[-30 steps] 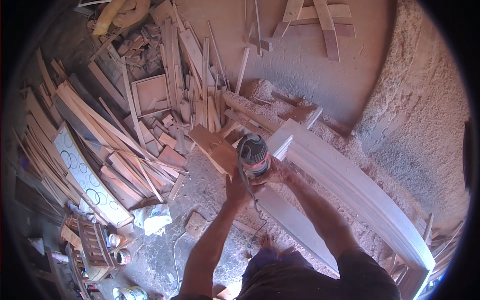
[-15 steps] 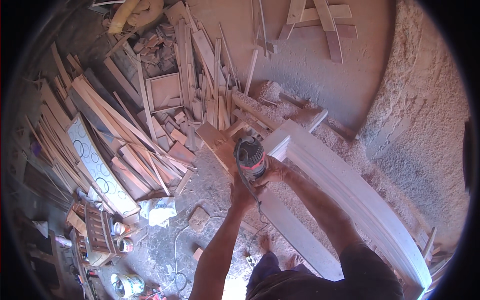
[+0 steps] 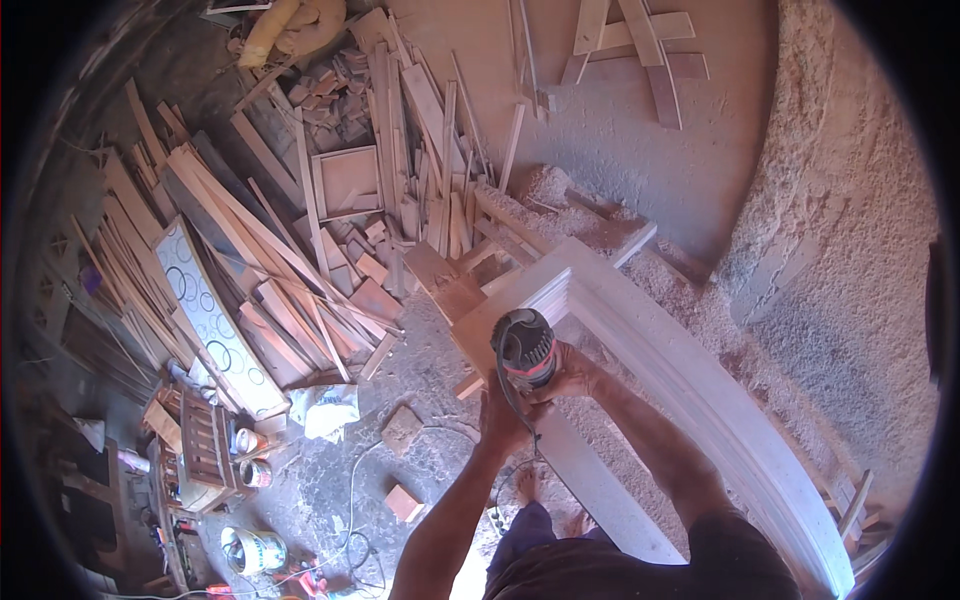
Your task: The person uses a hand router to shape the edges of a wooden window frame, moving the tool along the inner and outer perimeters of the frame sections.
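Note:
A dark handheld power tool with a red band (image 3: 527,345) sits over the pale frame's near board (image 3: 604,497). My left hand (image 3: 503,417) is closed on its lower left side, beside the cord hanging down. My right hand (image 3: 573,372) grips its right side. The tool's underside is hidden. A long moulded board (image 3: 700,395) joins the frame's far corner and runs down to the right. A brown board (image 3: 440,275) juts out beyond the tool, up and to the left.
Stacked offcuts and strips (image 3: 230,230) fill the left side, with a circle-patterned panel (image 3: 205,310). A slatted wooden piece (image 3: 205,450), white bucket (image 3: 253,550), cables and wood blocks (image 3: 404,504) lie on the floor. Sawdust (image 3: 545,188) heaps by the back wall (image 3: 700,175).
Both my hands have moved the tool toward me and slightly right along the frame, uncovering more of the far left corner. The whole view has shifted slightly.

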